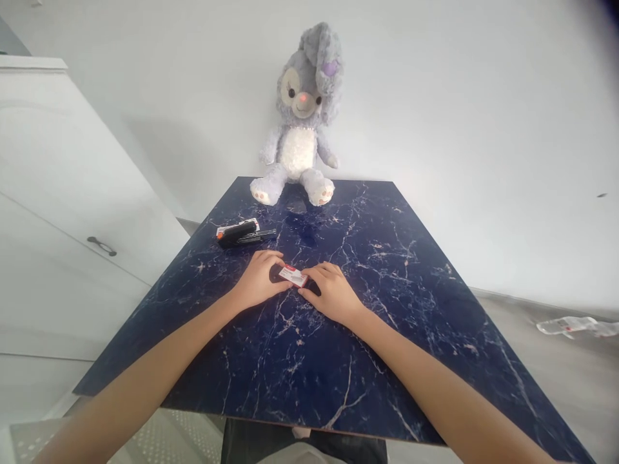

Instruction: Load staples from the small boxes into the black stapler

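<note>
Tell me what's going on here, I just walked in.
A person at a dark blue table is holding a small red-and-white box, with the left hand at one end and the right hand at the other. What looks like a black stapler lies beyond the left hand, and a plush toy sits at the far edge, against the wall.

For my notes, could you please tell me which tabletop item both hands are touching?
The small red-white box between the left hand and right hand; the black stapler and plush toy sit untouched.
</note>
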{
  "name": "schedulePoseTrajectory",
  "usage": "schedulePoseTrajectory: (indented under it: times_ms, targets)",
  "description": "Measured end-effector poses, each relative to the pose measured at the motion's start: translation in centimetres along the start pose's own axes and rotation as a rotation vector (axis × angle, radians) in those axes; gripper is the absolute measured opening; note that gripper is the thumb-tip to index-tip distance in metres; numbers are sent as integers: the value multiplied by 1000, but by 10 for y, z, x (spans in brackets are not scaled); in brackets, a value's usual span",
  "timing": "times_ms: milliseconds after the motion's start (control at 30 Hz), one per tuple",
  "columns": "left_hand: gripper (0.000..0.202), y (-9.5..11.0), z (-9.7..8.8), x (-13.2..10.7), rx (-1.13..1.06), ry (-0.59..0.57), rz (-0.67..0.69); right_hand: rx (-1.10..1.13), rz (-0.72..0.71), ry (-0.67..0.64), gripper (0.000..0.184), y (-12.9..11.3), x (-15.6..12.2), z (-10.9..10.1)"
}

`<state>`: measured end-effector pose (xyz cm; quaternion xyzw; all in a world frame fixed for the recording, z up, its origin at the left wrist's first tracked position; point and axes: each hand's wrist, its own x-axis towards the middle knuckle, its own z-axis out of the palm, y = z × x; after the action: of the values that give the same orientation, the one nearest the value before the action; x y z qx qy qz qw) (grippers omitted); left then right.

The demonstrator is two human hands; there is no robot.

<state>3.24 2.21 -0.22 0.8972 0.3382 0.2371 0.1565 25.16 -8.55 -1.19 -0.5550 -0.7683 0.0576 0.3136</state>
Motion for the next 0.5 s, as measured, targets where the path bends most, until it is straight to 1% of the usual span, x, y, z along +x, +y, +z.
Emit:
schedulePoseTrajectory:
  times_ms: [67,133,200,300,400,500]
  targets:
    - [39,1,2,0,-2,-1,-43,13,17,2,29,0,0,-1]
    - [35,0,2,0,-17,-39,-59,26,32,5,30,1,0,-1]
    - [30,-1,2,0,-48,-67,-58,53,31,-2,30,3,0,-1]
    - [26,-3,0,0,-116,-64,-62,111,28,-30,31,4,0,-2]
    - [25,-5,-2,0,-175,-78,-66,146,23,-52,35,5,0,-4]
    - [25,-6,-4,1,-206,-107,-41,161,1,-69,40,6,-1,-4]
